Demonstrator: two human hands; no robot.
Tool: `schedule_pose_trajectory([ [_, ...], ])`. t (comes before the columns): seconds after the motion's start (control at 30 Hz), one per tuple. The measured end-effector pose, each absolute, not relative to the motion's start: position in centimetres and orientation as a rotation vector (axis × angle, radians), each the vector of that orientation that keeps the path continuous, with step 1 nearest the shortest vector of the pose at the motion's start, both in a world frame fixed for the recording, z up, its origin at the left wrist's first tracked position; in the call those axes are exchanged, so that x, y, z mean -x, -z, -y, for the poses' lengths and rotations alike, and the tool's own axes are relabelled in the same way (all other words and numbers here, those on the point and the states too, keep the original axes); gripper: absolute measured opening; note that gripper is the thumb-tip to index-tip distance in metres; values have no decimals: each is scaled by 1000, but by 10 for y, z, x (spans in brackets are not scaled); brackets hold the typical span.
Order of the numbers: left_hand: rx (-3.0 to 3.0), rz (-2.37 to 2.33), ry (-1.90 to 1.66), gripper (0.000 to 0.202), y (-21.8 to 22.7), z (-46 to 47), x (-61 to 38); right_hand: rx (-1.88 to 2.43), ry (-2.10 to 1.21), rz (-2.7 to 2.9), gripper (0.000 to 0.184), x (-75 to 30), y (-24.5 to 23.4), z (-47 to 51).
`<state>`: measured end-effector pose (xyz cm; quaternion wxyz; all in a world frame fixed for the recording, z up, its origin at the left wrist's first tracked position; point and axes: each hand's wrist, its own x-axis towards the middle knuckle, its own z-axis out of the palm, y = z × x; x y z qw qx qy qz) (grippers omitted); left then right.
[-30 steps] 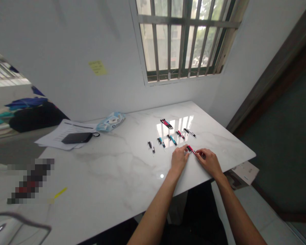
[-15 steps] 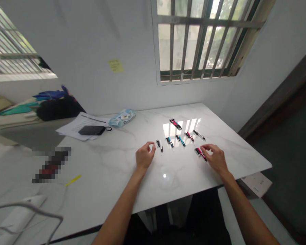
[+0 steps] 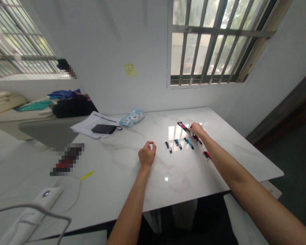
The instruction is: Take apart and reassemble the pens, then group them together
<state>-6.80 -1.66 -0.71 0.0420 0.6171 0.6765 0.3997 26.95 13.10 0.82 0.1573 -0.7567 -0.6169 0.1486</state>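
Several pens lie in a row on the white marble table (image 3: 117,170): a black one (image 3: 167,145), two teal ones (image 3: 177,143) (image 3: 189,143) and a red one (image 3: 197,139). A small bunch of red and black pens (image 3: 182,126) lies farther back. My right hand (image 3: 197,129) reaches out to that bunch, fingers bent down at its near end; whether it grips a pen is hidden. Another red pen (image 3: 207,155) shows beside my right forearm. My left hand (image 3: 147,154) rests on the table left of the row, fingers loosely curled with nothing in them.
At the back left lie papers (image 3: 89,123) with a black pouch (image 3: 103,129) on them and a blue wipes packet (image 3: 132,118). A yellow strip (image 3: 87,175) lies near the left. A white device with a wire frame (image 3: 28,217) stands at the front left corner.
My right hand has left the red pen near the table's front and reached back to the bunch of pens. My left hand drew away to the left and now rests curled.
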Motion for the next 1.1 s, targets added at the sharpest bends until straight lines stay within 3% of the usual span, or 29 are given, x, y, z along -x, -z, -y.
schedule_pose_trajectory([
  [0.3, -1920, -1994, -1199, 19, 13, 15, 65, 2097, -335, 1659, 13, -264, -2, -134],
  [0.5, -2018, -1921, -1408, 22, 8, 19, 67, 1721, -217, 1451, 39, -233, -17, -99],
  [0.7, -2335, -1851, -1556, 52, -3, 32, 48, 1145, -614, 1418, 40, -158, -18, -36],
  [0.83, -2403, -1794, -1441, 37, -1, 40, 37, 1015, -995, 1371, 45, -131, -8, -11],
  [0.93, -2372, -1723, -1299, 28, 3, 42, 37, 1024, -997, 1350, 47, -128, -1, -4],
  [1.1, -2264, -1647, -1156, 35, 6, 41, 37, 1006, -975, 1384, 41, -135, -7, 2],
])
